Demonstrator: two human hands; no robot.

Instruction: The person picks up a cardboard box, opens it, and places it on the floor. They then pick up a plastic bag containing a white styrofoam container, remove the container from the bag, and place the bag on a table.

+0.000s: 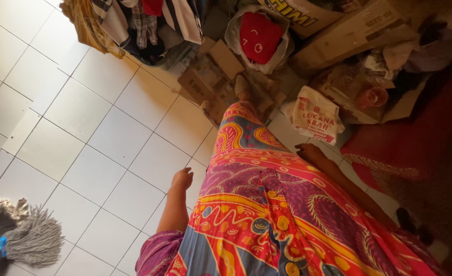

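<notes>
White floor tiles [82, 117] fill the left half of the head view, seen from above. Person stands in a long patterned dress [267, 204] of pink, orange, purple and blue. Left hand [182, 179] hangs at the side above the tiles, fingers curled loosely, holding nothing. Right hand [310, 152] hangs on the other side of the dress, fingers loosely bent, also holding nothing; nearest thing to it is a white printed plastic bag [315, 120] lying on the floor just beyond it. One foot [243, 87] shows past the hem, beside flattened cardboard pieces [213, 76]. Beyond these, a clear bag holding something red [259, 37], large cardboard boxes [338, 25], and a heap of clothes [134, 23] at the top edge. Red rug [415, 133] lies to the right in shadow. Grey string mop head [31, 237] rests on the tiles at the lower left corner, well apart from both hands.
</notes>
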